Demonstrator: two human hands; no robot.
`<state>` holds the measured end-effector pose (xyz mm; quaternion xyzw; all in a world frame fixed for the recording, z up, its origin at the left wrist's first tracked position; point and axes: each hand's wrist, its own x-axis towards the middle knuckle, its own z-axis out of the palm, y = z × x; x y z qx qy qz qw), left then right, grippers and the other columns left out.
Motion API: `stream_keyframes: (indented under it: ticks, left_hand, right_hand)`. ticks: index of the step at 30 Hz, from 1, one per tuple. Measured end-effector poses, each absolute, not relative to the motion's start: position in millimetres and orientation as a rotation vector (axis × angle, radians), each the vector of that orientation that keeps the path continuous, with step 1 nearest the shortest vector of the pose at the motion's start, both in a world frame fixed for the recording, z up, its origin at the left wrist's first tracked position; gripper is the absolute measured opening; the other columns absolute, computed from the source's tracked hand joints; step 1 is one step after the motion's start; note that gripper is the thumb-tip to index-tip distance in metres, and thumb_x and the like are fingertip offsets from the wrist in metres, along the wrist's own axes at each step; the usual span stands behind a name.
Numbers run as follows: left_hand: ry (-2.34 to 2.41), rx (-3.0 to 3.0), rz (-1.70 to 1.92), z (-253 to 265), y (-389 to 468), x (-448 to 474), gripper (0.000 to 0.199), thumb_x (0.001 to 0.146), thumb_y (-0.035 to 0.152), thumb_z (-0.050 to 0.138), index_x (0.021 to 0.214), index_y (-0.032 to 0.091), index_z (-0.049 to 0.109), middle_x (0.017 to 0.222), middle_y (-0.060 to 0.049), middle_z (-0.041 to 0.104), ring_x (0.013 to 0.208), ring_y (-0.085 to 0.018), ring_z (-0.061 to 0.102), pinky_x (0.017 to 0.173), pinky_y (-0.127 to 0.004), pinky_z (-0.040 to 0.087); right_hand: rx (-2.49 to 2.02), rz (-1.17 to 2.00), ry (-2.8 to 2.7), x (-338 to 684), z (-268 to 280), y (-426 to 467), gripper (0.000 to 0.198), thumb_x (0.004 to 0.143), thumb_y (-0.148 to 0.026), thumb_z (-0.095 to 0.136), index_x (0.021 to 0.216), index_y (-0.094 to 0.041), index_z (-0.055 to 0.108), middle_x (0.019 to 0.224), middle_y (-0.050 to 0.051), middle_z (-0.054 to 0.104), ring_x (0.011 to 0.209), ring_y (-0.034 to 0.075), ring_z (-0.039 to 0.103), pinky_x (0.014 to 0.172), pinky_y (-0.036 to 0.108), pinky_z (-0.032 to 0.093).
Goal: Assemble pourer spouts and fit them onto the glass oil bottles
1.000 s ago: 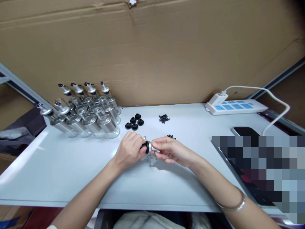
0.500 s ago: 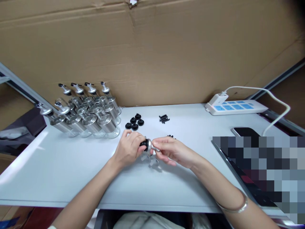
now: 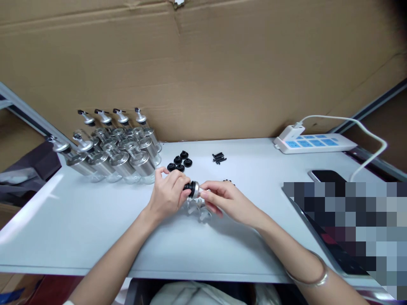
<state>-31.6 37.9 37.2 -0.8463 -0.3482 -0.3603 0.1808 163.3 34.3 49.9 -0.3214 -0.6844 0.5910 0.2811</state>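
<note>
Between my hands, above the front middle of the table, lies a bottle pourer [image 3: 196, 189] with a ribbed black stopper and a silver collar, held sideways. My left hand [image 3: 168, 192] is closed around its black stopper end. The fingers of my right hand [image 3: 227, 198] pinch its silver spout, which they mostly cover. Just below the hands, small clear plastic pieces [image 3: 204, 215] rest on the table, partly hidden. Several black ribbed stoppers [image 3: 178, 160] sit in a cluster beyond my left hand. Small black sticks [image 3: 219, 158] lie farther back to the right.
Glass bottles with steel sleeves [image 3: 140, 161] stand grouped at the back left, some with pourers on top. At the back right is a white power strip [image 3: 313, 143] with a plugged-in cable. A phone [image 3: 329, 177] and a blurred-out dark device [image 3: 333, 237] lie at the right.
Both hands have shifted slightly left with the pourer. My right fingers have moved in nearer its collar and cover more of the spout. The bottles and loose parts have stayed put.
</note>
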Motion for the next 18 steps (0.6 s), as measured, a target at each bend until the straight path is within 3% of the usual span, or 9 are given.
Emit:
stream_keyframes:
  ticks: [8, 18]
  left_hand:
    - [-1.044, -2.435, -1.008, 35, 39, -33, 0.038, 0.1, 0.032, 0.018, 0.085, 0.017, 0.049, 0.076, -0.002, 0.065, 0.066, -0.015, 0.056, 0.076, -0.035, 0.028]
    - [-1.257, -2.585, -1.015, 29, 38, -32, 0.042, 0.1, 0.033, 0.015, 0.083, 0.017, 0.05, 0.074, -0.002, 0.06, 0.066, -0.015, 0.05, 0.077, -0.037, 0.027]
  right_hand:
    - [-0.951, 0.792, -2.186, 162, 47, 32, 0.028, 0.094, -0.034, 0.044, 0.08, -0.019, 0.062, 0.06, 0.0, 0.061, 0.057, 0.012, 0.051, 0.059, 0.022, 0.039]
    - [-0.736, 0.134, -2.259, 162, 37, 39, 0.022, 0.096, -0.021, 0.044, 0.083, -0.016, 0.06, 0.062, 0.0, 0.066, 0.048, 0.01, 0.048, 0.063, 0.026, 0.037]
